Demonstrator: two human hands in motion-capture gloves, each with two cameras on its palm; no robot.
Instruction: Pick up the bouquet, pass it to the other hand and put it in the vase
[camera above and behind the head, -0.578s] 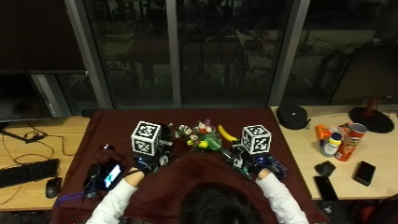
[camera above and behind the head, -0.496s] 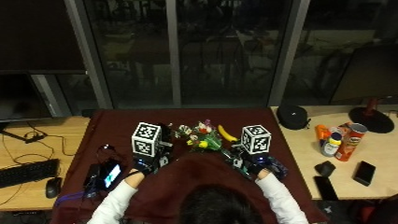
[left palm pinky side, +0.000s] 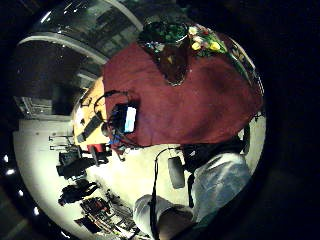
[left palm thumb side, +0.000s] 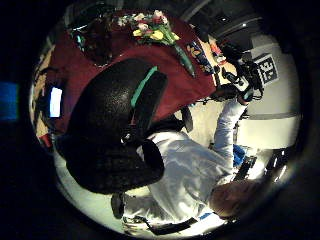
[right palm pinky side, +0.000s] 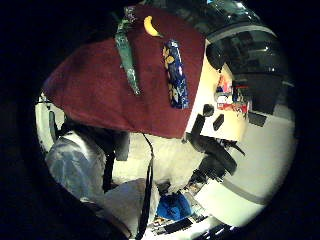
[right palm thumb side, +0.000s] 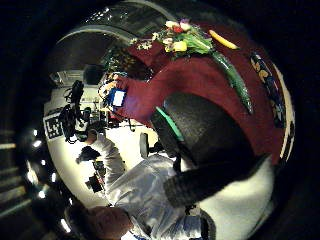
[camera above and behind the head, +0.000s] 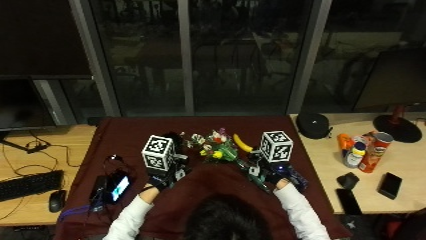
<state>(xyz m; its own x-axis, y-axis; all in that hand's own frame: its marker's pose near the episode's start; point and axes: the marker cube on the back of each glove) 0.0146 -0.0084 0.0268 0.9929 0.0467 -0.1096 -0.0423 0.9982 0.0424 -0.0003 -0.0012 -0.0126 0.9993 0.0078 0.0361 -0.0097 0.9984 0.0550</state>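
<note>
While I look down from above, the bouquet (camera above and behind the head: 216, 147) lies on the maroon cloth (camera above and behind the head: 133, 140) between my left hand (camera above and behind the head: 162, 176) and right hand (camera above and behind the head: 273, 172) — neither touches it, and I cannot tell my fingers' state here. From my left thumb-side palm, one finger (left palm thumb side: 112, 125) curves loosely, holding nothing, the bouquet beyond it beside the dark vase (left palm thumb side: 95, 37); from my right thumb-side palm, a finger (right palm thumb side: 210, 140) likewise grips nothing — the bouquet lies apart, beside a banana (right palm thumb side: 222, 40).

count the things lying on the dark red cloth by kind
mixed flower bouquet with green wrapped stem: 1
dark glass vase: 1
yellow banana: 1
blue patterned long box: 1
lit phone: 1
total: 5
</note>
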